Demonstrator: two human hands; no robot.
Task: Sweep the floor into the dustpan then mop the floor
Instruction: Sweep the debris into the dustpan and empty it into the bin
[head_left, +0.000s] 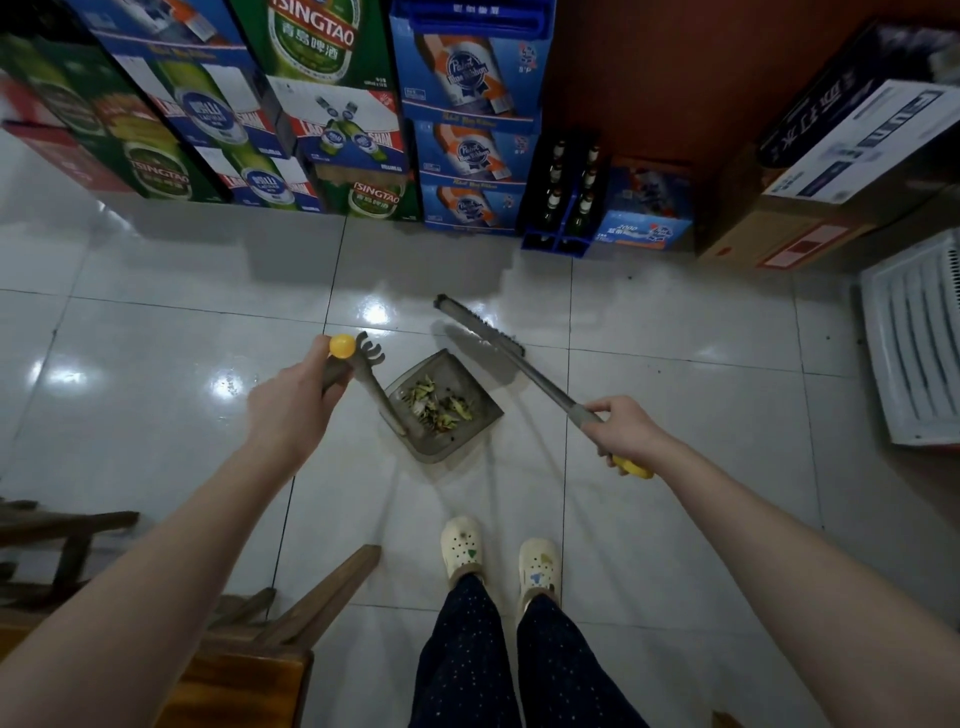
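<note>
The left hand (293, 402) grips the yellow-capped handle of a grey plastic dustpan (447, 410) holding leafy debris (439, 405) on the glossy white tiled floor (675, 415). The right hand (626, 428) holds a grey long-handled broom (483, 330), its head beside the dustpan's far edge.

Legible markings on the stacked beer cartons along the top of the frame. Upper centre: a green carton (311, 41) reads "TSINGTAO" above the Chinese characters 青島啤酒. Left, lower in the stack: a second green carton (161, 174) repeats "TSINGTAO"; a third (376, 200), at floor level near centre, shows the same word with its first letter cut off. Between them, blue, white and red cartons (343, 135) carry the fragments "LAO" and "SHAN". Right of centre: three blue cartons (467, 73) bear the "Pabst Blue Ribbon" emblem. A small blue box (644, 231) shows "2000". Lettering on the upper-right cartons is unreadable.
</note>
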